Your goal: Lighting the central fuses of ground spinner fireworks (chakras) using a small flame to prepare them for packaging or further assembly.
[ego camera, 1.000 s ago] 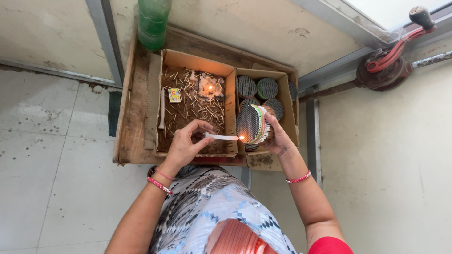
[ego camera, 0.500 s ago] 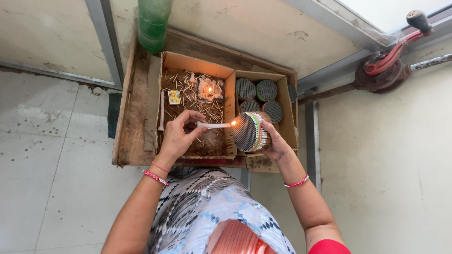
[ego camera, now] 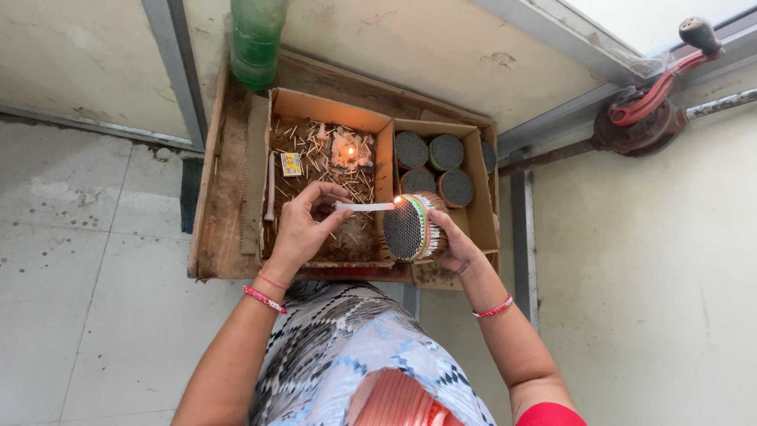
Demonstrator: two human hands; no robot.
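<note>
My left hand (ego camera: 303, 229) pinches a thin white candle (ego camera: 364, 207) held level, its small flame touching the top edge of a round bundle of sticks (ego camera: 410, 227). My right hand (ego camera: 453, 241) grips that bundle from behind, its dark dotted face turned toward me, with coloured bands around its side. Both hands hover over the near edges of two cardboard boxes. The left box (ego camera: 282, 102) holds loose sticks and a small burning lamp (ego camera: 349, 151). The right box (ego camera: 481, 201) holds several more round bundles (ego camera: 446, 152).
A small yellow matchbox (ego camera: 291, 164) and a pale stick (ego camera: 270, 188) lie in the left box. The boxes sit in a wooden tray (ego camera: 221, 197) against the wall. A green plastic bottle (ego camera: 255, 38) stands behind. A red-handled tool (ego camera: 650, 106) sits at the right.
The candle flame moved from the lower left of the bundle's face up to its top edge. The right hand tilted the bundle and both hands shifted slightly toward me.
</note>
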